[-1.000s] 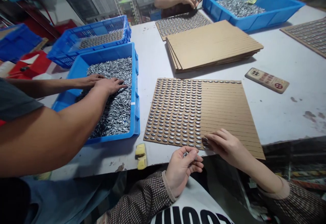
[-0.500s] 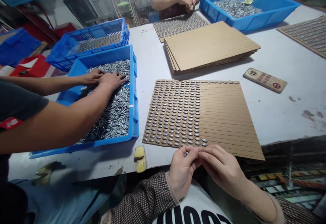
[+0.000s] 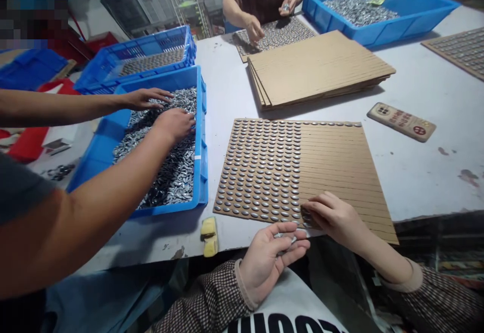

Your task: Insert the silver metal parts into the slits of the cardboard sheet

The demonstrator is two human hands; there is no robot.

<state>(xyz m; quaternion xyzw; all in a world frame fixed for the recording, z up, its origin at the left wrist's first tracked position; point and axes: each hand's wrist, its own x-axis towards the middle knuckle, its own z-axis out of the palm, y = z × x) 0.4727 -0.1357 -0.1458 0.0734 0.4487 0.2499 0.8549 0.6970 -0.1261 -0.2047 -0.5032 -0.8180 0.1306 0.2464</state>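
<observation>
A workshop: blue bins (image 3: pixel 200 136) of metal pieces (image 3: pixel 170 171), stacked cardboard sheets (image 3: pixel 317 65).

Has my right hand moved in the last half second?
Yes: the right hand went from the left hand forward onto the near edge of the slotted board.

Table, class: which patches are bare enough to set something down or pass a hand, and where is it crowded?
Bare: the table right of the board, below the remote; the strip between bin and board. Crowded: the bin, under a co-worker's arms; the near edge, by the left hand and right hand.
</observation>
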